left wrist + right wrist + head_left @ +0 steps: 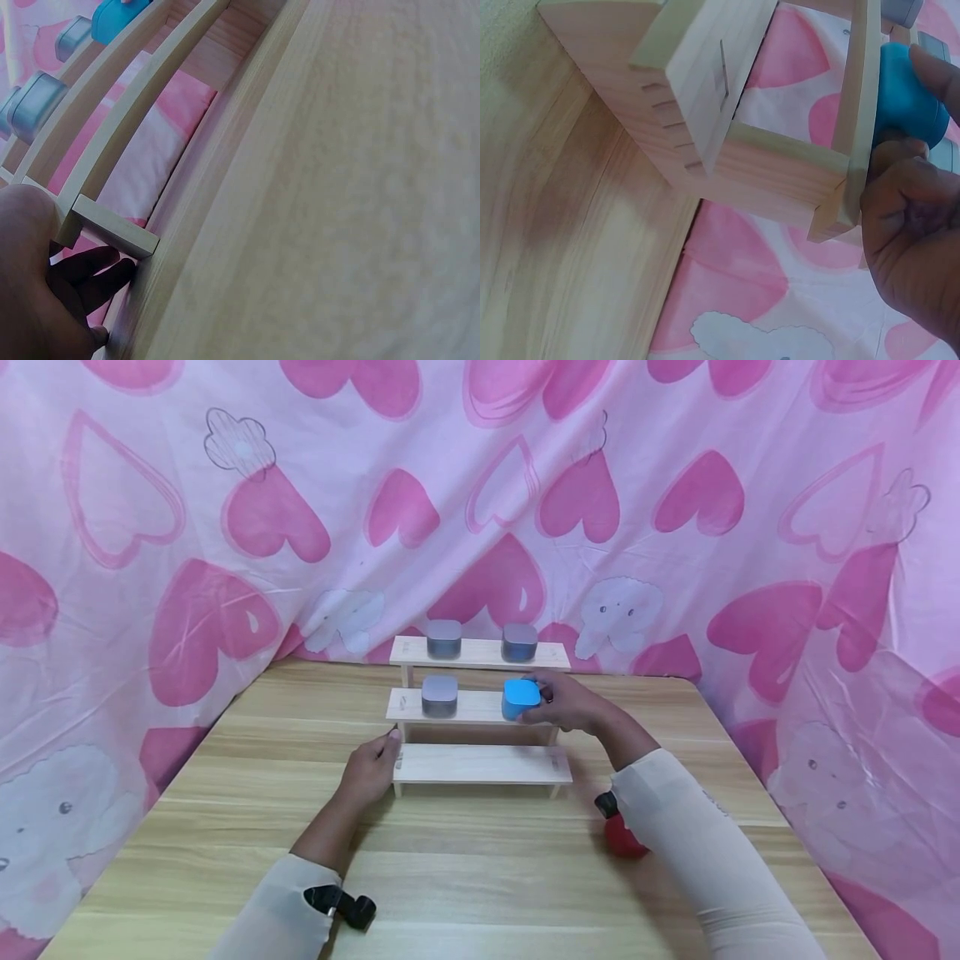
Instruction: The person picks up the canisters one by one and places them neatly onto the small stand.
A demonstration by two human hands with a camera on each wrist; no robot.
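A three-tier wooden stand (480, 763) stands on the table. On its middle tier, my right hand (568, 702) holds a small bright blue rounded box (521, 697) between thumb and fingers, at the right end. The right wrist view shows the blue box (906, 97) right at the tier's board. My left hand (369, 770) grips the left end of the stand; in the left wrist view its fingers (105, 285) are bent beside a wooden leg (116, 227). A grey-lidded box (439, 696) sits on the middle tier's left.
Two more grey-lidded boxes, one left (444, 639) and one right (519, 642), rest on the top tier. A red round object (624, 837) lies on the wooden table (480, 877), partly hidden by the right sleeve. Pink heart-print cloth (480, 485) hangs behind and at both sides.
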